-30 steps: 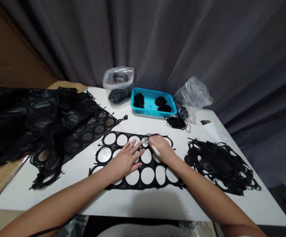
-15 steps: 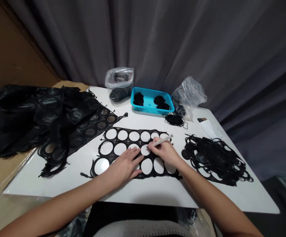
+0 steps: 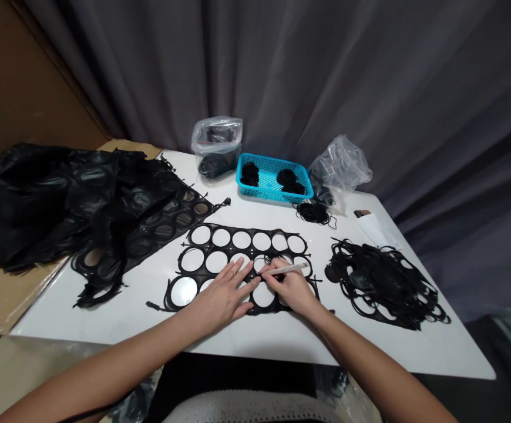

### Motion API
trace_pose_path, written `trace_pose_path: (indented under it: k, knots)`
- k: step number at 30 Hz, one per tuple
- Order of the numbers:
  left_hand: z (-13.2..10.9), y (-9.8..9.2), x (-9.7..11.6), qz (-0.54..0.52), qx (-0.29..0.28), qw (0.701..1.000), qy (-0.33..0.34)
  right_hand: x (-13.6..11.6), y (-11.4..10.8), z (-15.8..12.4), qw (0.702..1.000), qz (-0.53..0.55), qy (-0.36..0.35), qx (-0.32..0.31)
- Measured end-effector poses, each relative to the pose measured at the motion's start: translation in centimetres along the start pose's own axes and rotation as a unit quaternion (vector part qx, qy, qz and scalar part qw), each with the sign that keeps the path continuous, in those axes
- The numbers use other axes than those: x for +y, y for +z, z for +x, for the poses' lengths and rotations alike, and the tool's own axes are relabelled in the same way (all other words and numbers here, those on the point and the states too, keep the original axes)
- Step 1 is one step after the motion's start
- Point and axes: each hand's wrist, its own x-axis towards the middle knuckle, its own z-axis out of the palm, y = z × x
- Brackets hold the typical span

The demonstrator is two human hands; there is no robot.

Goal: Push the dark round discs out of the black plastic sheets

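A black sheet [image 3: 202, 274] with rows of large round holes lies flat on the white table [image 3: 127, 329] in front of me. My left hand [image 3: 220, 294] presses on its middle, fingers spread and palm down. Pinched in my right hand [image 3: 294, 289] is a slim white pen-shaped tool [image 3: 288, 269], held like a pen. Its tip points left at the rim of a middle-row hole, just beyond my left fingertips; the tip is too small to make out. Thin black strands [image 3: 274, 259] lie loosely beside this hole.
A heap of black perforated sheets [image 3: 106, 200] covers the left side. Black scraps [image 3: 383, 288] are piled at right. Along the back stand a clear bag [image 3: 217, 144] with black contents, a blue basket [image 3: 264, 194] holding black bundles, and another plastic bag [image 3: 341, 164].
My right hand has moved slightly down with the tool, from inside the hole to its lower rim. Thin black strands now show beside that hole. My left hand stays on the sheet.
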Motion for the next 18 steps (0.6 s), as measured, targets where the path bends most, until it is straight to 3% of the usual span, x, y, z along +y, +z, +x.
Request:
trace_pose_path:
  k: [11, 18]
  knots:
    - [0.11, -0.24, 0.03, -0.002, -0.007, 1.0, 0.003, 0.34, 0.05, -0.52, 0.995, -0.063, -0.078, -0.002]
    - [0.09, -0.27, 0.03, -0.006, -0.012, 1.0, 0.0, 0.25, -0.2, -0.72, 0.995, -0.053, -0.084, -0.008]
